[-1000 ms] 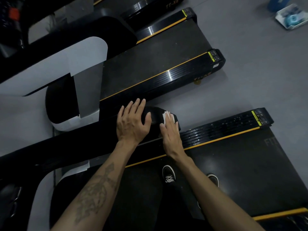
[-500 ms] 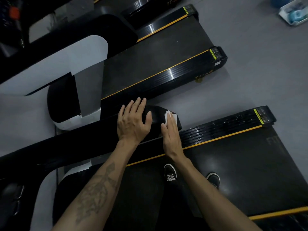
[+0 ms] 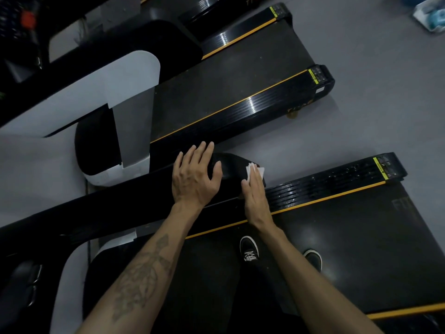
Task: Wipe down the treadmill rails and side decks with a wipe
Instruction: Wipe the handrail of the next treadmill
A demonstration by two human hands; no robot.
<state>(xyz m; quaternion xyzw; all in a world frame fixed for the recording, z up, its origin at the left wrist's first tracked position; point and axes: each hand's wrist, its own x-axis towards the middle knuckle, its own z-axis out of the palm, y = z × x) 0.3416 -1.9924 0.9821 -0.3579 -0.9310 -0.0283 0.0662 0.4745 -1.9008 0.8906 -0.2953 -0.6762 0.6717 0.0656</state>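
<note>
I stand on a black treadmill belt (image 3: 349, 256). Its black handrail (image 3: 120, 208) runs from the lower left to a rounded end at the centre. My left hand (image 3: 195, 177) rests flat on the rail with fingers spread and the thumb over its right side. My right hand (image 3: 255, 194) presses a white wipe (image 3: 252, 168) onto the rail's rounded end with straight fingers; only the wipe's far edge shows past the fingertips. The ribbed black side deck (image 3: 325, 186) with a yellow stripe runs off to the right beyond the rail.
A second treadmill (image 3: 228, 92) lies parallel just beyond, with its grey and black console housing (image 3: 96, 97) at the left. Grey floor (image 3: 373, 104) separates them. A tray with blue items (image 3: 431, 13) sits on the floor at the top right. My shoes (image 3: 249, 251) are on the belt.
Both hands stay on the rail end, the right hand with the wipe shifting only slightly. The view has drifted a little.
</note>
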